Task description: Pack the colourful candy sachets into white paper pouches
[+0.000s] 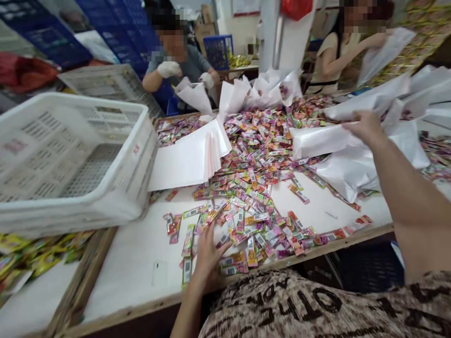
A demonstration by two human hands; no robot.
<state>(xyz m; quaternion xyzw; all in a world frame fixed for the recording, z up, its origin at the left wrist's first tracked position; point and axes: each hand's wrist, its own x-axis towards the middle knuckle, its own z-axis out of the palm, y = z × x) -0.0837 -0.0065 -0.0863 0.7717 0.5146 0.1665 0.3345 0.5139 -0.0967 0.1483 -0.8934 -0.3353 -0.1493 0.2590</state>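
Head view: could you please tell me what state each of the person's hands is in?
Left hand: open, fingers spread over colourful sachets.
Right hand: closed on a white plastic bag.

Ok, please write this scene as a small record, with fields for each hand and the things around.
left hand: touching colourful sachets
right hand: on a white plastic bag bundle
beside: white plastic crate; stack of white sheets
surface: white table
across: gloved co-worker
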